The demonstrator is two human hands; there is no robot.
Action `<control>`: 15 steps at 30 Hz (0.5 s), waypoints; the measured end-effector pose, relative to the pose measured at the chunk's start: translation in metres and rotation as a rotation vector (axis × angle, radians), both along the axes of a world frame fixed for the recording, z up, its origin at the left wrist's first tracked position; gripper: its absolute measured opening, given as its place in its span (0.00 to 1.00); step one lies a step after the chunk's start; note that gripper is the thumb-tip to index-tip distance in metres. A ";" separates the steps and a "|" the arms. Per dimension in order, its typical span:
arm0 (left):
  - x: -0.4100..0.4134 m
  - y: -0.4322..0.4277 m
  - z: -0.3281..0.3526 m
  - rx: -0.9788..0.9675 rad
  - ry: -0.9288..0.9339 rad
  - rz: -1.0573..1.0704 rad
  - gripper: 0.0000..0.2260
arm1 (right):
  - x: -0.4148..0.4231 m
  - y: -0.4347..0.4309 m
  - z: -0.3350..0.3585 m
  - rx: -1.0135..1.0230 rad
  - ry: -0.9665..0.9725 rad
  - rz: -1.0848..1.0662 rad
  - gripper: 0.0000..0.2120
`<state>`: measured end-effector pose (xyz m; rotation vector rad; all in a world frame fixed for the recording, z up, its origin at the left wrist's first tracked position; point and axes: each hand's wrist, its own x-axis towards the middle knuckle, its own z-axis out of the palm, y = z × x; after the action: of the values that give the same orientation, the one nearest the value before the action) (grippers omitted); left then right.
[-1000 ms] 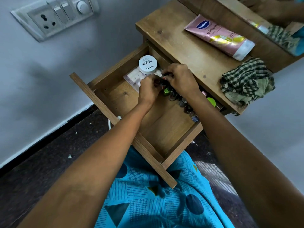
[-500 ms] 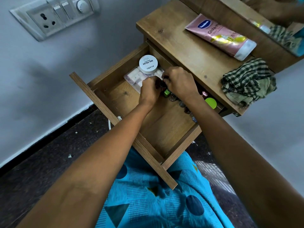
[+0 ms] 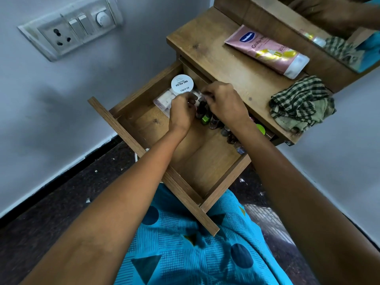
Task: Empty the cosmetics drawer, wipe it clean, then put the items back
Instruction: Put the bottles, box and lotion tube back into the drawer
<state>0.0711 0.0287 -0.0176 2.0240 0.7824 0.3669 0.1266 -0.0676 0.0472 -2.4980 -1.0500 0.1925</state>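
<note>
The wooden drawer (image 3: pixel 152 167) stands pulled out over my lap. At its back left a white nail-polish jar (image 3: pixel 182 84) sits on a clear pack of white items (image 3: pixel 162 101). A row of small nail polish bottles (image 3: pixel 213 121) runs along the back right wall, ending near a green cap (image 3: pixel 261 128). Both hands hover over the left end of that row. My right hand (image 3: pixel 224 103) curls its fingertips over the cap of a dark bottle (image 3: pixel 202 106). Beside the same bottle, my left hand (image 3: pixel 182 113) has curled fingers, and what they hold is hidden.
On the table top (image 3: pixel 216 58) lie a pink lotion tube (image 3: pixel 267 52) and a crumpled checked cloth (image 3: pixel 302 103). A mirror (image 3: pixel 349 44) leans at the back. A switch plate (image 3: pixel 70 33) is on the wall to the left. The drawer's front half shows bare wood.
Both hands have shifted slightly toward the back of the drawer, staying together at the dark bottle by the white jar. Nothing else moved.
</note>
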 end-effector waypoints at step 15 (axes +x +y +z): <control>0.070 -0.026 0.082 -0.475 -0.258 0.132 0.07 | 0.067 -0.077 0.051 0.268 -0.143 -0.400 0.14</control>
<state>0.1411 0.0030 0.0642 1.4551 0.7588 0.4581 0.1931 -0.1443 0.0978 -2.4356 -0.5604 -0.2329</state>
